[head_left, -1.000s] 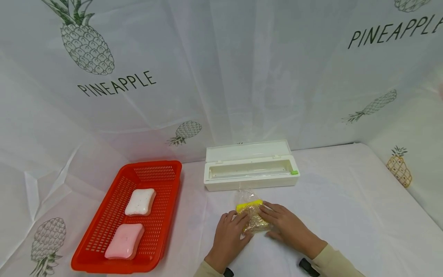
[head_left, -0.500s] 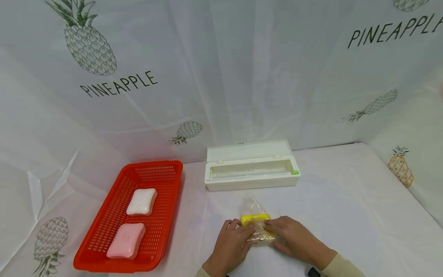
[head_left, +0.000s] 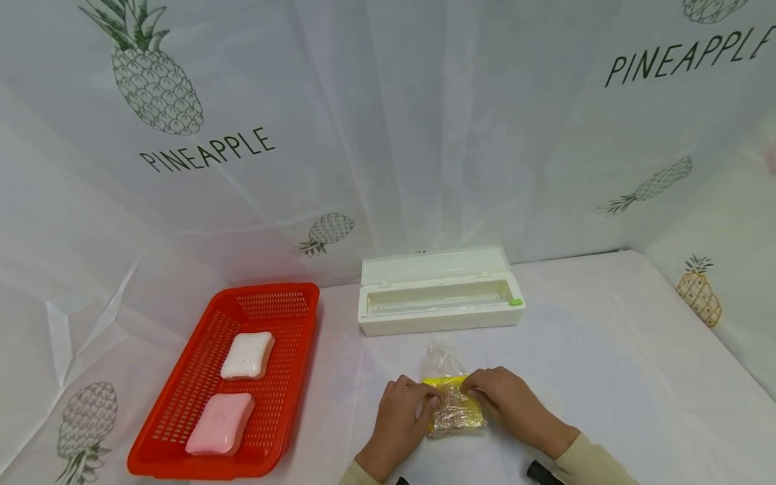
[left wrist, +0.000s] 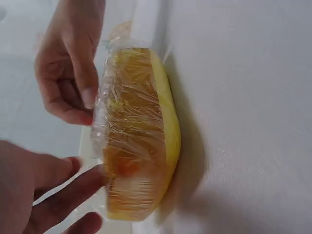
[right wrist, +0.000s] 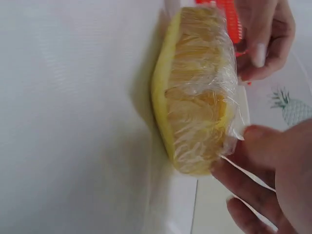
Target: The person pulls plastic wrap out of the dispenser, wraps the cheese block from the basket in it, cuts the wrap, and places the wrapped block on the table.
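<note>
A yellow bar-shaped block [head_left: 457,411], wrapped in wrinkled clear cling film [left wrist: 134,107], lies on the white cloth between my hands. Whether it is soap or sponge I cannot tell. My left hand [head_left: 397,421] is at its left edge, thumb and fingers pinching the film there. At the other edge my right hand [head_left: 515,407] pinches the film with bent fingers. A loose flap of cling film [head_left: 442,360] spreads past the block's far side. In the right wrist view the block's yellow side [right wrist: 161,92] shows below the shiny wrapped top.
Behind the hands stands a white cling film dispenser [head_left: 442,323], lid raised, with a green slider [head_left: 515,302] at its right end. A red basket [head_left: 297,377] on the left holds a white block [head_left: 245,353] and a pink block [head_left: 219,423]. A pineapple-print curtain [head_left: 412,135] hangs behind.
The wrapped block has come nearer the body and slightly right, away from the dispenser. My fingers, flatter on it earlier, are now bent at its two edges.
</note>
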Demonstrator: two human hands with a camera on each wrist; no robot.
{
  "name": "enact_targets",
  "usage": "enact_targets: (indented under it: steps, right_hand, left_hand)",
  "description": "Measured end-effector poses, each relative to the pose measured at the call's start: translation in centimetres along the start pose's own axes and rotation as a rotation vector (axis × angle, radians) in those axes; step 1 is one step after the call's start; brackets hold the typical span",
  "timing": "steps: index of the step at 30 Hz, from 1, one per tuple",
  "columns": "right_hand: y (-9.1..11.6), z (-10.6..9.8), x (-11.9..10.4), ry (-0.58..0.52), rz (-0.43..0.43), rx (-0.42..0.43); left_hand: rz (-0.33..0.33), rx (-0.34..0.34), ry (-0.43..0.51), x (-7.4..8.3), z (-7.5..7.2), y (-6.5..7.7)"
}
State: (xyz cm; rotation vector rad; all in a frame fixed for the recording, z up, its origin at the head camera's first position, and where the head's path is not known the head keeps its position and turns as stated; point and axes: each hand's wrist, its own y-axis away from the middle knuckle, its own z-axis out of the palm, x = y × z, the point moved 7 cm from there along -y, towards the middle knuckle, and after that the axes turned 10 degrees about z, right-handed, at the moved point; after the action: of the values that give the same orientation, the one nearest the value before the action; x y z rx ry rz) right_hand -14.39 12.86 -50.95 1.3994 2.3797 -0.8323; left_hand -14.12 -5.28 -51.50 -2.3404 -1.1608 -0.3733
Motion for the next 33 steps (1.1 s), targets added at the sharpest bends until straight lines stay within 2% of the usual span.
enact_targets:
  steps: [4, 7, 11, 16, 19, 23, 26, 29, 33]
  right_hand:
    - [-1.1, 0.3, 1.1, -0.052, 0.156, 0.035]
    - [-1.8, 0.6, 2.0, -0.094, 0.257, 0.054]
    - [-2.6, 1.1, 3.1, -0.184, 0.346, -0.004]
    - [-3.3, 1.9, 3.7, -0.324, 0.365, -0.187]
    - [-3.7, 2.5, 3.9, -0.406, 0.369, -0.273]
    - [-4.0, 3.0, 4.4, -0.491, 0.411, -0.313]
    - [-4.1, 3.1, 4.6, -0.528, 0.440, -0.303]
    - [-4.0, 2.9, 4.7, -0.543, 0.443, -0.295]
    - [-3.6, 2.5, 4.4, -0.510, 0.374, -0.244]
  left_hand:
    - [-0.081, 0.130, 0.067, -1.3, -0.2, -0.5]
    - [-0.162, 0.172, 0.091, -2.4, 0.0, -0.7]
    - [-0.277, 0.135, 0.117, -3.6, 0.6, -0.8]
    - [-0.359, 0.044, 0.181, -4.6, 1.1, -1.2]
    - [-0.358, 0.004, 0.234, -4.7, 1.1, -1.6]
    - [-0.340, -0.042, 0.309, -4.9, 1.3, -1.9]
    - [-0.320, -0.061, 0.366, -5.1, 1.6, -1.9]
    - [-0.282, -0.042, 0.416, -5.0, 1.6, -1.8]
    - [-0.191, -0.009, 0.407, -4.7, 1.6, -1.8]
